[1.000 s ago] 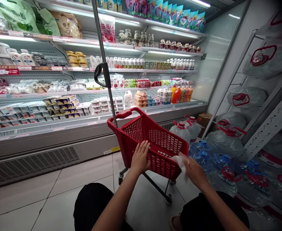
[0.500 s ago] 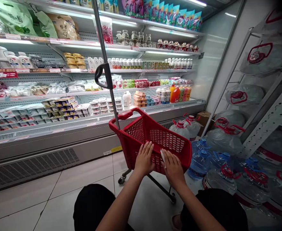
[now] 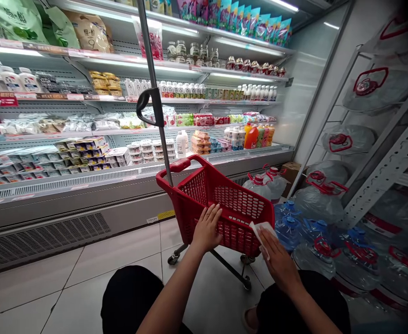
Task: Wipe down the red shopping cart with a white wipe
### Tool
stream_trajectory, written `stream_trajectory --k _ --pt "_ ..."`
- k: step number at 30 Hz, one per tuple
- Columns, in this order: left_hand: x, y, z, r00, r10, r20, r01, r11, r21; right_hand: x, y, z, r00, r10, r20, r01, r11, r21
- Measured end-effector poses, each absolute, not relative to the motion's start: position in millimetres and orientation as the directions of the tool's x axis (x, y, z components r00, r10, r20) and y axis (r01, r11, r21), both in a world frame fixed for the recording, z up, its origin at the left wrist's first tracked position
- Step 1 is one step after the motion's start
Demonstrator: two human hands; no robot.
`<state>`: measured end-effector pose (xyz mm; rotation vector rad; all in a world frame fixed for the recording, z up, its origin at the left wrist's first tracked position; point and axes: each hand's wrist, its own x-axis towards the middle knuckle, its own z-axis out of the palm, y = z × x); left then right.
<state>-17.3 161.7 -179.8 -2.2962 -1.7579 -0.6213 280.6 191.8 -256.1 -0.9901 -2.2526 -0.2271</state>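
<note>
A red plastic shopping basket on wheels (image 3: 193, 185) stands on the floor in front of me, with a tall grey pull handle (image 3: 154, 88) rising from its far left corner. My left hand (image 3: 207, 229) rests on the near side of the basket, fingers together and laid flat against the mesh. My right hand (image 3: 276, 257) presses a white wipe (image 3: 259, 228) against the basket's near right corner, fingers stretched flat over it.
A long open refrigerated case (image 3: 85, 185) with shelves of dairy, bottles and packets runs behind the basket. Several large water jugs (image 3: 311, 246) with red handles lie piled on the floor at the right, below a metal rack (image 3: 391, 171). Pale floor tiles (image 3: 50, 287) stretch to the left.
My right hand with the white wipe slid left to the middle of the basket's near side, then back right to its corner. The left hand stayed on the basket.
</note>
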Motion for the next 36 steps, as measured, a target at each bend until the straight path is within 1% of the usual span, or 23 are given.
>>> stream_trajectory --k 3,5,9,12,14,18,21,24,27,28,32,34,36 --pt "-11 165 -182 0.203 0.879 0.432 0.954 -0.278 0.117 282 192 -262 -0.414 0.647 0.64 0.755 0.637 -0.155" --pt "-5 168 -185 0.204 0.878 0.433 0.954 -0.277 0.114 262 195 -258 -0.386 0.653 0.652 0.771 0.616 -0.161" --pt "2 170 -189 0.207 0.874 0.44 0.961 -0.267 0.078 204 207 -234 -0.46 0.581 0.671 0.719 0.688 -0.103" --pt "0 169 -189 0.204 0.874 0.442 0.967 -0.25 0.049 185 215 -221 -0.507 0.542 0.67 0.665 0.741 -0.096" --pt "-4 166 -188 0.205 0.873 0.443 0.967 -0.249 0.043 192 218 -221 -0.505 0.555 0.661 0.664 0.739 -0.113" --pt "-17 163 -181 0.195 0.871 0.451 0.968 -0.246 0.057 233 215 -237 -0.447 0.63 0.636 0.718 0.676 -0.166" --pt "-28 167 -177 0.153 0.876 0.457 0.977 -0.204 0.066 249 204 -246 -0.444 0.634 0.633 0.714 0.677 -0.178" --pt "-37 176 -175 0.054 0.892 0.449 0.988 -0.112 0.102 238 186 -245 -0.469 0.611 0.638 0.684 0.708 -0.176" --pt "-34 182 -177 -0.06 0.902 0.428 0.989 -0.003 0.146 218 164 -238 -0.538 0.564 0.626 0.628 0.764 -0.148" --pt "-30 182 -179 -0.062 0.907 0.418 0.989 0.001 0.145 213 158 -237 -0.574 0.542 0.614 0.602 0.787 -0.131" --pt "-9 170 -189 0.039 0.914 0.403 0.989 -0.092 0.114 219 157 -243 -0.702 0.449 0.554 0.504 0.861 -0.059" --pt "0 161 -192 0.029 0.914 0.404 0.989 -0.086 0.124 235 174 -249 -0.711 0.441 0.547 0.499 0.865 -0.049" --pt "5 153 -193 0.01 0.922 0.386 0.987 -0.07 0.142 254 198 -254 -0.676 0.478 0.561 0.537 0.841 -0.069"
